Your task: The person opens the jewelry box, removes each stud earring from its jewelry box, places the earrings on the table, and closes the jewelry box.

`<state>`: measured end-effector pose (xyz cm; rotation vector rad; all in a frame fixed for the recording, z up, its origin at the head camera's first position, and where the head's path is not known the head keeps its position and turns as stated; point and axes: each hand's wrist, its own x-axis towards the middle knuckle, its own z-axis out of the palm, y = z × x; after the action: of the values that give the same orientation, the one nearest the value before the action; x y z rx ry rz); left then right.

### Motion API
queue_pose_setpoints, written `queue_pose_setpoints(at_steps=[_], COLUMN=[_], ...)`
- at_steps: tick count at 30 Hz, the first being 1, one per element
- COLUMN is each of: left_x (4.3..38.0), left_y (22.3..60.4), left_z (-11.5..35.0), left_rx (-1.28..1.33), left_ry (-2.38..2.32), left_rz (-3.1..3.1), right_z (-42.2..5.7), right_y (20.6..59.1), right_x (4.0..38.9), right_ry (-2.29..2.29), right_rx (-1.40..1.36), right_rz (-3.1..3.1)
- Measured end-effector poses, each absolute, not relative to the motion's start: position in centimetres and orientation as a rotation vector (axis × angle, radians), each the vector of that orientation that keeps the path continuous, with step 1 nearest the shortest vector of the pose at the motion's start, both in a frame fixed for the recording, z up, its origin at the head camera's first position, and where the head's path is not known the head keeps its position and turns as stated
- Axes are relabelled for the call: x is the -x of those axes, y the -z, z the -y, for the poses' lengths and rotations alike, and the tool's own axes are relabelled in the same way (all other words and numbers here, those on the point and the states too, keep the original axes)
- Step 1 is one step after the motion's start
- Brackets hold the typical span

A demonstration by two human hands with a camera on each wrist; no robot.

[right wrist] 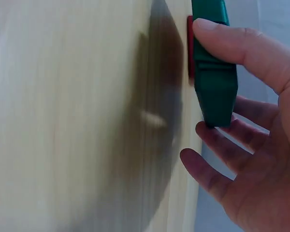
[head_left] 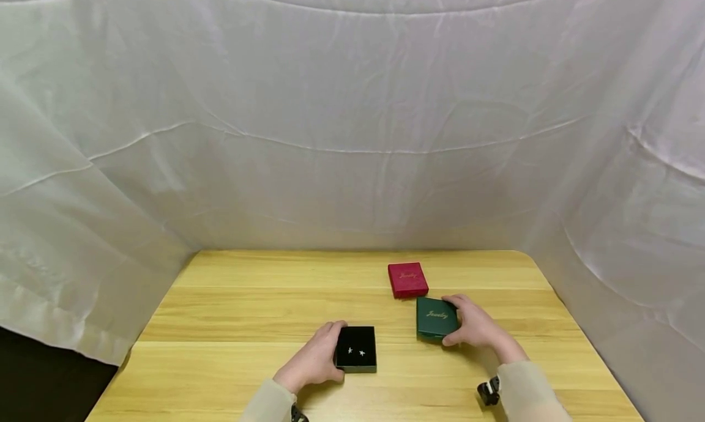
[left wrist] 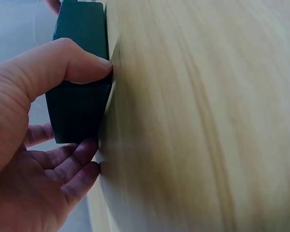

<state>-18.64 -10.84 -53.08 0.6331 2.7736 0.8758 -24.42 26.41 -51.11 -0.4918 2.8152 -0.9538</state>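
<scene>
1. while no cover sits on it, one dark green box base point(head_left: 363, 369) lies on the wooden table point(head_left: 220, 324), toward the near side.
2. earrings point(head_left: 361, 353), two, star-shaped, silvery: set apart on the base's black insert point(head_left: 363, 336).
3. left hand point(head_left: 316, 359), one: grasping the base from its left, thumb at the near wall, fingers about the far corner.
4. green lid point(head_left: 435, 325), one, lettered "jewelry": right of the base and apart from it; by colour, judged its cover. contact with the table: cannot tell.
5. right hand point(head_left: 480, 329), one: grasping the lid's right side between thumb and fingers.
6. progress, as judged: base uncovered, earrings in place; lid not on the base, neither piece let go.
7. red box point(head_left: 407, 281), one, likewise lettered, apparently closed: just beyond the lid, no hand upon it.
8. pale drapery point(head_left: 330, 104): hung behind and at both sides.
</scene>
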Motion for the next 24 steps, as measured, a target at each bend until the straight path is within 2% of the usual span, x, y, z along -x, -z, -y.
queue_pose_setpoints(at_steps=[24], left_x=[18.5], left_y=[53.3], left_z=[11.0], left_rx=[-0.650], left_ry=[-0.915], left_rz=[-2.771], right_z=[-27.1], right_y=[52.1], right_x=[26.3], right_ry=[0.865], right_rx=[0.527], right_rz=[-2.844])
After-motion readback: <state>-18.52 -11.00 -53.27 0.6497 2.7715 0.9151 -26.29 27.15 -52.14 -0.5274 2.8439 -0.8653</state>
